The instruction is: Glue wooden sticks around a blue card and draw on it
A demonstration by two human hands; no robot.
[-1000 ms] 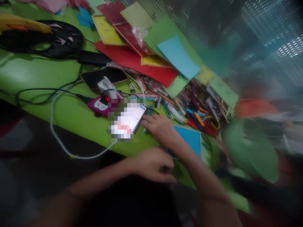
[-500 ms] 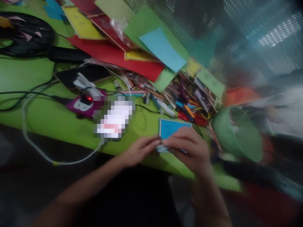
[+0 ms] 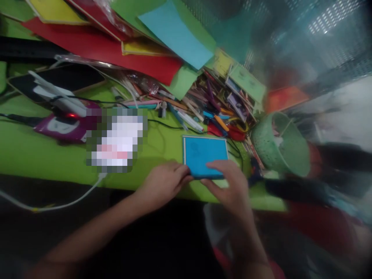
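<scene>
A flat blue panel (image 3: 200,153) with pale strips along its far and left edges lies near the table's front edge. A faint dark mark shows on its face. At the panel's near left corner, my left hand (image 3: 164,180) is closed, its fingertips pinching that corner. My right hand (image 3: 232,186) lies over the near right part, a finger stretched onto the blue face and the thumb apart from it, close to the front edge. Nothing shows between that thumb and finger except the panel's edge. The panel's underside and near right corner are hidden.
A blurred-out lit phone (image 3: 117,139) with a white cable lies left, beside a purple power box (image 3: 62,128). Pens and scissors (image 3: 222,124) pile up behind the panel. A green basket (image 3: 281,145) stands right. Coloured sheets (image 3: 177,33) lie at the back.
The view has shifted, so things on the table sit further left. My hands have moved apart along the panel's front edge, and the small pale piece between my fingers no longer shows. More blue face is visible.
</scene>
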